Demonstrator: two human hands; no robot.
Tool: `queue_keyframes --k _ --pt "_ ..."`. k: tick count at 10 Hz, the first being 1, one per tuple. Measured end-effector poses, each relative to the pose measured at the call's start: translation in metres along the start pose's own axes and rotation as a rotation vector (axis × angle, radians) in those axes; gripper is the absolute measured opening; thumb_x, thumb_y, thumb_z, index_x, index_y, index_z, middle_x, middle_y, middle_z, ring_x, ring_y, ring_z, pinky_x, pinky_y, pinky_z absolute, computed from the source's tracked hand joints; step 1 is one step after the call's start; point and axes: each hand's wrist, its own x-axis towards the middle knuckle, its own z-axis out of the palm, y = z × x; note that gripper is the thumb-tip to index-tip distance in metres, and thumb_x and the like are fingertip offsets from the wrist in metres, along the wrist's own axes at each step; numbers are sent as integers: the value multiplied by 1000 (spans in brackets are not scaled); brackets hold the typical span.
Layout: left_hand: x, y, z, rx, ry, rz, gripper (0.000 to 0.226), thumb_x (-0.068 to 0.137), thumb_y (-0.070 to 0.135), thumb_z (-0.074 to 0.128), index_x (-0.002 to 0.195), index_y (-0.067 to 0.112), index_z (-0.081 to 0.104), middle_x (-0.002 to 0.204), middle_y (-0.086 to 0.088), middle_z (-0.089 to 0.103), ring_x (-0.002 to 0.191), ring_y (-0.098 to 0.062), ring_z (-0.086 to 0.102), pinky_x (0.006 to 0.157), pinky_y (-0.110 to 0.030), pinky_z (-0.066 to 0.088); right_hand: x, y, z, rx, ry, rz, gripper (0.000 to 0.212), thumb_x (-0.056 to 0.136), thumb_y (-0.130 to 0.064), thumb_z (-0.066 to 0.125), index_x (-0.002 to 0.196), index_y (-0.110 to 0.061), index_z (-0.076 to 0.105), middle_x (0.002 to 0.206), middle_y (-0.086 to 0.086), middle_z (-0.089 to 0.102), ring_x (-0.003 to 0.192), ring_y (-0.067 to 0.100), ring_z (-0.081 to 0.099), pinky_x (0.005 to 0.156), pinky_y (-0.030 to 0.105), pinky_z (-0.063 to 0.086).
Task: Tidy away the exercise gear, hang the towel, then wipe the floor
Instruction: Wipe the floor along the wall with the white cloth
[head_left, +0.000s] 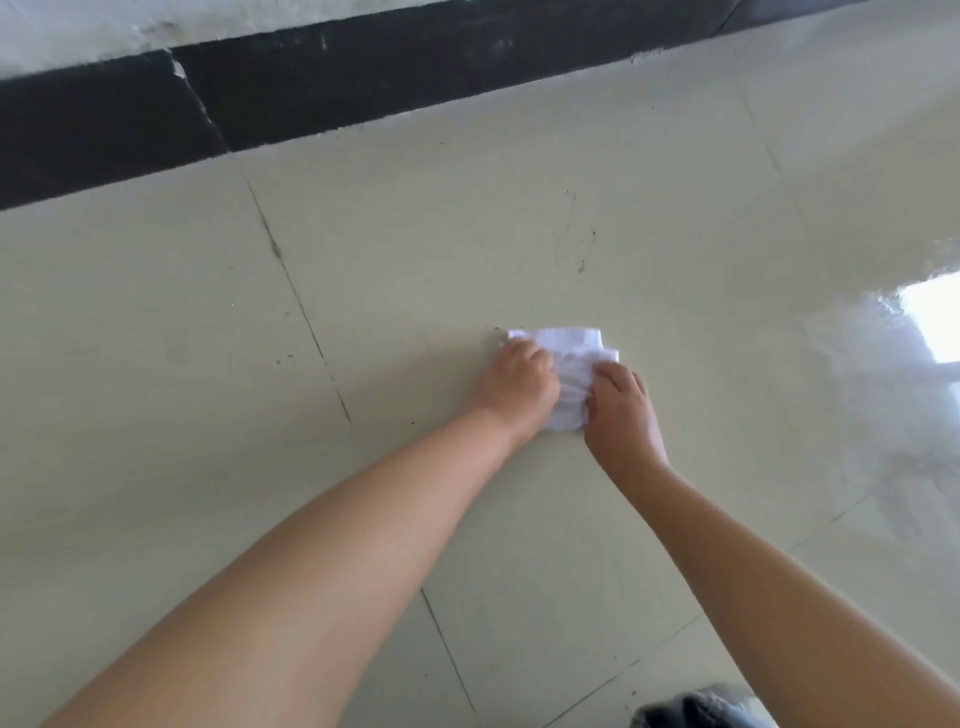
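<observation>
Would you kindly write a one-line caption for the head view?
Both hands, left hand and right hand, grip a crumpled white cloth on the pale tiled floor.

cloth (569, 358): small, white, crumpled and bunched into folds, lying flat on the floor, just right of frame centre
cloth edges: far edge at 12 o'clock spread wide, near end at 6 o'clock gathered narrow
floor (395, 270): pale beige glossy tiles, thin dark grout lines, dark specks and a faint scuff at 12 o'clock of the cloth, bright glare patch at 3 o'clock
</observation>
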Motion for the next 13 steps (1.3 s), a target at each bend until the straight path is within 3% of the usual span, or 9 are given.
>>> queue_keyframes --k 1,3,4,5,7,9,10,11,13 --pt "0 -37 -11 84 26 -57 39 54 8 29 30 8 60 36 -3 55 38 -15 60 47 -14 50 33 -42 7 90 65 -26 37 93 0 33 125 -9 50 132 7 48 104 14 41 79 21 32" --pt "-53 -88 -42 145 -237 -217 22 67 -3 68 89 -1 71 93 -13 70 92 -27 68 84 -23 52 36 -109 34 196 2 -320 29 86 8 45 111 3 60 130 9 51 115 23 43 91 26 41" --pt "-96 -84 -41 161 -166 -217 22 28 -4 75 45 5 66 50 -8 64 46 -22 67 45 -17 50 9 -110 50 274 10 -352 33 95 -4 45 125 -9 58 110 1 49 100 12 46 83 16 37" --pt "-127 -60 -26 77 -186 -195 28 58 7 44 50 6 70 57 -7 69 55 -21 71 64 -24 51 -27 -89 58 243 59 -375 30 79 5 49 97 -1 73 103 14 70 91 19 58 75 19 48" --pt "-87 -10 -5 0 -178 -74 35 63 2 40 50 6 71 54 -7 67 57 -21 71 62 -27 60 -38 -24 43 235 150 -188 34 76 -5 43 80 7 74 87 21 73 78 13 45 80 19 39" --pt "-13 -29 -16 5 -239 -127 29 16 19 86 39 12 69 46 0 64 52 -12 69 71 -22 57 31 -37 11 298 185 52 30 86 15 45 102 8 69 120 16 63 101 30 52 74 3 31" --pt "-6 -53 -30 98 -233 -281 30 76 14 70 102 -2 71 108 -12 68 112 -21 62 112 -26 32 55 -70 15 288 135 -32 36 90 6 43 118 -5 64 132 14 52 121 24 46 82 2 31" --pt "-28 -97 -61 302 -405 -321 37 93 4 39 127 2 52 134 -11 50 132 -25 41 121 -30 3 63 -112 32 267 98 -220 39 92 4 43 125 -9 58 143 6 45 134 18 36 105 18 22" --pt "-119 -143 -71 320 -350 -385 27 72 -9 59 97 -4 69 103 -15 67 104 -29 64 108 -30 38 38 -179 73 258 -12 -449 31 90 2 43 114 -1 63 128 12 53 97 18 43 73 14 33"
